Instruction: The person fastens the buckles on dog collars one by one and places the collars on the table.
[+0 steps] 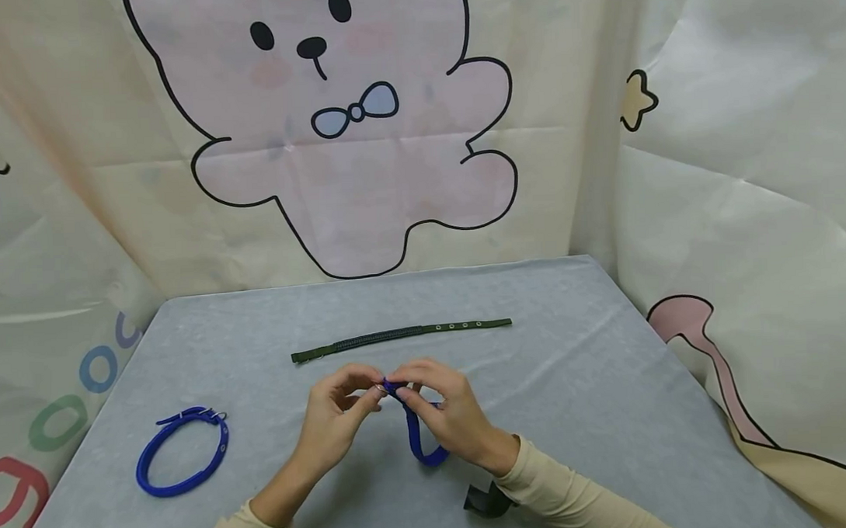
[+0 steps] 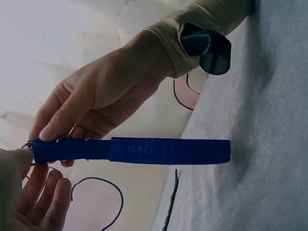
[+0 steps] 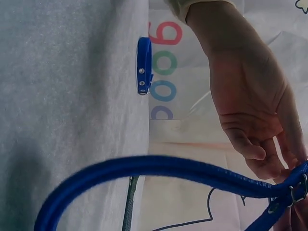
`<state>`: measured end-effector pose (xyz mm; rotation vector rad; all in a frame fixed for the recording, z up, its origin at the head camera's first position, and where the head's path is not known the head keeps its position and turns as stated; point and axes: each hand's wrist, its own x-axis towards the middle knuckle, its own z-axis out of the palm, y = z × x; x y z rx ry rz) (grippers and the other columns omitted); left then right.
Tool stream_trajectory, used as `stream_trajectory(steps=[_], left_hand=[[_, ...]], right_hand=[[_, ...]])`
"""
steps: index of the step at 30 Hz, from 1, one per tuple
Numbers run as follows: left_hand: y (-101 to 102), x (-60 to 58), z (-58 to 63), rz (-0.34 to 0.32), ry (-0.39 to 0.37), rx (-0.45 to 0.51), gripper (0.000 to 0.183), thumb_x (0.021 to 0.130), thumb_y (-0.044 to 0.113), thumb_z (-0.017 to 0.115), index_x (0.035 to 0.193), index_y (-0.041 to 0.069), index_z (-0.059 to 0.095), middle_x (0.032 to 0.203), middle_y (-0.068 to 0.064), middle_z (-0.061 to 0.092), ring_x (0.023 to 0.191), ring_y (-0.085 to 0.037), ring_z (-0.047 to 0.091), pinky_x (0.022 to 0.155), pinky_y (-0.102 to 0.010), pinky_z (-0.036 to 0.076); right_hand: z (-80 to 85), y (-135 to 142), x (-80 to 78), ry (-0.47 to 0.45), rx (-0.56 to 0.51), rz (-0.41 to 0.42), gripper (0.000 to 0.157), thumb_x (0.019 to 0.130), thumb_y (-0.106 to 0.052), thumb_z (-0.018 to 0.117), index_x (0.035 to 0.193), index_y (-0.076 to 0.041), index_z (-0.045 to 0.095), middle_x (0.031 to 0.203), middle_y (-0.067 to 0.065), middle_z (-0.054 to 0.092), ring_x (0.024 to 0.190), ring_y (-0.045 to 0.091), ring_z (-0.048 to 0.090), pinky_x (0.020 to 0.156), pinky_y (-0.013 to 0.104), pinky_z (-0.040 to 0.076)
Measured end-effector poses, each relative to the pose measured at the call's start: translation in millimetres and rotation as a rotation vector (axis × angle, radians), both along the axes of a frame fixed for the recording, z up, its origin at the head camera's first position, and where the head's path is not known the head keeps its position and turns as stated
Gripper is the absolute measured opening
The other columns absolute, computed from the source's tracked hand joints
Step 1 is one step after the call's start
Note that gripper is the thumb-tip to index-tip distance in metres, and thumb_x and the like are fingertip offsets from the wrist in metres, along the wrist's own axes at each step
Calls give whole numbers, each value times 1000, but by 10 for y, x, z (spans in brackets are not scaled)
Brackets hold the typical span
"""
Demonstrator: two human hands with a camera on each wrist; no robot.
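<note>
Between my two hands, above the grey cloth, hangs a blue collar point(image 1: 413, 435) bent into a loop. My left hand point(image 1: 333, 418) pinches its end by the metal ring between thumb and fingers. Close beside it, my right hand point(image 1: 456, 414) pinches the strap with thumb and forefinger. In the right wrist view a metal buckle point(image 3: 291, 195) shows on the collar where the strap crosses it, with an eyelet nearby. The left wrist view shows the collar's padded band point(image 2: 168, 151) side-on, its rounded end reaching toward the table.
A second blue collar point(image 1: 175, 489), buckled into a ring, lies on the left of the table. A dark green collar point(image 1: 383, 337) with several eyelets lies straight behind my hands. A black strap piece point(image 1: 489, 501) hangs at my right sleeve. Printed cloth walls point(image 1: 546, 182) surround the table.
</note>
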<state>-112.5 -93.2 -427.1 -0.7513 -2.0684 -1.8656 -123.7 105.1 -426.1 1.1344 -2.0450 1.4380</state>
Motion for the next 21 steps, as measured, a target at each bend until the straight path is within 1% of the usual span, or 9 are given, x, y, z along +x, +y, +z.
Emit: stream_trajectory(steps=[2,4,8,12,15,18,21], left_hand=[[-15,-9,15,-14,-52,15,9,97,-3,62,105,-3,65,100,3,68,90,-4,69,66,-31,62],[-25,-16,27,-21,-102,25,8,97,-2,62,105,-4,63,99,6,66,88,-5,68,66,-31,62],[-43,-26,40,-34,-191,14,8,98,3,64,101,-5,62,93,5,64,81,-8,67,63,-33,62],[-68,-40,44,-75,-259,-10,13,99,7,64,100,-6,64,90,2,64,73,-8,67,62,-36,62],[-88,-50,53,-104,-283,-27,15,99,8,64,103,-7,67,90,-3,66,68,-8,68,63,-37,62],[-104,-57,68,-110,-305,-52,18,99,9,65,105,-7,70,91,-11,69,66,-9,68,63,-36,63],[-112,-62,83,-110,-332,-78,20,98,10,66,107,-7,71,93,-21,70,69,-10,71,65,-34,63]], right_hand=[[2,2,0,11,25,1,22,96,2,64,115,-6,72,109,10,71,91,16,66,76,25,57],[3,5,2,15,49,3,20,97,0,63,114,-6,72,109,10,70,92,16,67,78,25,58],[-3,-2,1,17,79,-4,19,97,-1,64,113,-6,73,108,9,70,95,17,68,79,24,59],[-24,-14,-1,29,89,-17,18,95,-2,67,110,-7,73,107,8,71,91,15,67,77,22,57],[-47,-23,-1,17,60,-33,14,92,-2,71,104,-10,71,103,7,73,86,13,66,74,22,56],[-73,-30,-4,-1,31,-43,14,90,-3,74,98,-11,67,100,7,73,84,13,65,72,23,55],[-108,-39,-14,-2,31,-39,13,89,-3,75,96,-11,67,100,8,74,82,12,65,70,23,55]])
